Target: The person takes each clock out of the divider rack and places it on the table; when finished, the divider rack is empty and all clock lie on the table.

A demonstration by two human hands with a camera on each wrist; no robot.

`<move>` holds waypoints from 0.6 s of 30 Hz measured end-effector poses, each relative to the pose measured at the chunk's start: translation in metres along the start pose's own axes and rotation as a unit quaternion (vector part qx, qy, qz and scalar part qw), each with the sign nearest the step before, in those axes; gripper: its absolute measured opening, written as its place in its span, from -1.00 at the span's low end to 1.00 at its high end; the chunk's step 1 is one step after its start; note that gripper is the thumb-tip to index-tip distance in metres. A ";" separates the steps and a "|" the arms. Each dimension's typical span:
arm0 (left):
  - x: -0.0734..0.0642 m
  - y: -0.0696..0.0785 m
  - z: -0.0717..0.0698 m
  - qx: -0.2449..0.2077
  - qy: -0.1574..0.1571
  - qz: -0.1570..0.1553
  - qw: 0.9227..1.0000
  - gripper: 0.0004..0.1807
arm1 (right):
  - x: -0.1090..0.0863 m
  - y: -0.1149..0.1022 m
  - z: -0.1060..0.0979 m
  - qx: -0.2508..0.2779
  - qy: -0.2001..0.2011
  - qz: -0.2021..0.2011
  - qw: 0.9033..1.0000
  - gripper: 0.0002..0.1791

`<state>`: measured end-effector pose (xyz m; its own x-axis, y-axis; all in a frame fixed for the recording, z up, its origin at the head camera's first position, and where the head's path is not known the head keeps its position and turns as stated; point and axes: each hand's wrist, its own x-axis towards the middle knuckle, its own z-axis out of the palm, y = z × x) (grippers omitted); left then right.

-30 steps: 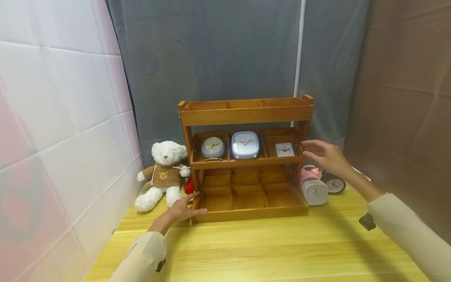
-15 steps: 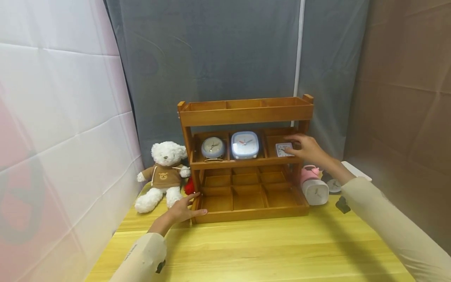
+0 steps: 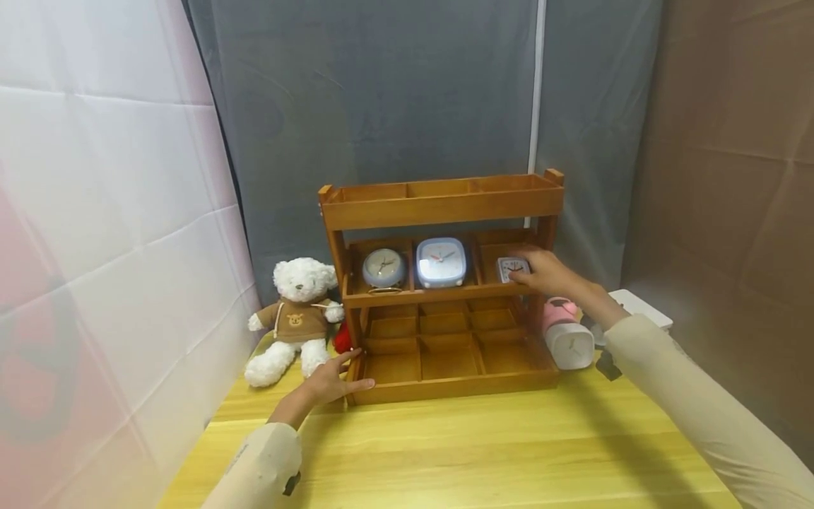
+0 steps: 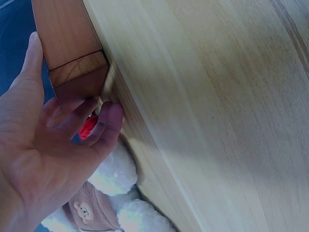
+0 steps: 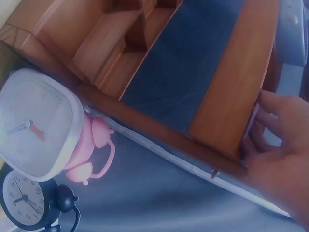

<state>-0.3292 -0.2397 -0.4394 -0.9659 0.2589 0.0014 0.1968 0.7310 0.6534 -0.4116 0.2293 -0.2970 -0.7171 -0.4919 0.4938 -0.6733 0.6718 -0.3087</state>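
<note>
A brown wooden rack (image 3: 439, 205) with divided tiers stands on the table. My left hand (image 3: 329, 382) holds its lower left corner, thumb (image 4: 33, 58) along the front board and the other fingers bent round the side. On the middle tier, my right hand (image 3: 548, 274) grips a small white square alarm clock (image 3: 506, 267) in the right compartment, thumb at its front and fingers behind it. In the right wrist view the tier's front board hides most of this clock. A round blue-grey clock (image 3: 384, 267) and a larger light-blue square clock (image 3: 441, 261) fill the other compartments.
A white teddy bear (image 3: 302, 318) sits left of the rack, beside a red object (image 3: 343, 338). To the right stand a white square clock (image 3: 571, 346), a pink twin-bell clock (image 3: 558, 312), a black twin-bell clock (image 5: 26, 198) and a flat white object (image 3: 639, 308).
My right hand has moved left from the rack's right side to the small white clock and taken hold of it, tilting it slightly. The left hand has stayed at the lower left corner.
</note>
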 end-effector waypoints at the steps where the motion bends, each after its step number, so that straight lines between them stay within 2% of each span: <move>1: 0.000 0.000 0.000 -0.001 0.001 0.000 1.000 0.02 | 0.000 -0.001 0.000 0.002 0.006 -0.002 1.000 -0.50; 11: 0.001 -0.005 0.003 0.000 0.007 0.003 1.000 0.01 | -0.009 0.002 0.004 0.039 0.056 0.013 0.998 -0.62; 18: 0.001 -0.005 0.003 -0.001 0.010 0.008 1.000 0.02 | -0.012 0.004 0.004 0.045 0.072 -0.025 0.996 -0.73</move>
<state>-0.3304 -0.2412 -0.4453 -0.9656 0.2586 0.0270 0.2127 0.7256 0.6544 -0.4064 0.2360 -0.3080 -0.6525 -0.4346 0.6209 -0.7261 0.5930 -0.3480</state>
